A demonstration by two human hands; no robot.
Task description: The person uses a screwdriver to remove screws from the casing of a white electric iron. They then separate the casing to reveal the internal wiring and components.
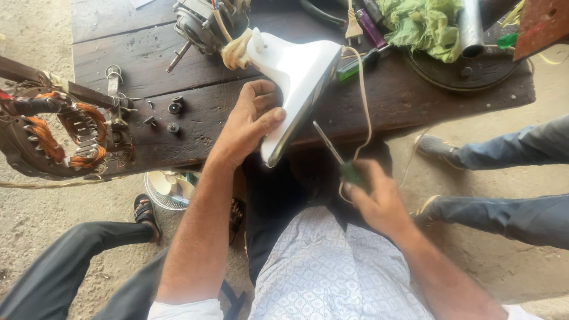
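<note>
My left hand (252,121) grips the white, glossy plastic fan housing (294,80), thumb on top and fingers wrapped under its lower edge, holding it tilted over the near edge of the dark, worn wooden workbench (195,118). The housing's narrow neck points toward the far side of the bench, where it meets a grey metal fan motor (201,24) with a bare shaft sticking out. My right hand (373,198) is closed around the green handle of a slim steel screwdriver (333,151), whose shaft slants up to the underside of the housing; whether the tip touches, I cannot tell. A thin cream power cord (363,95) hangs from the bench past the housing and down by my right hand. Small dark screws and washers (172,112) lie loose on the bench to the left of my left hand. At the bench's left edge sits a round stator with orange copper windings (65,133). At the far right corner lies a crumpled green cloth (424,24) beside a grey metal tube (471,26).
</note>
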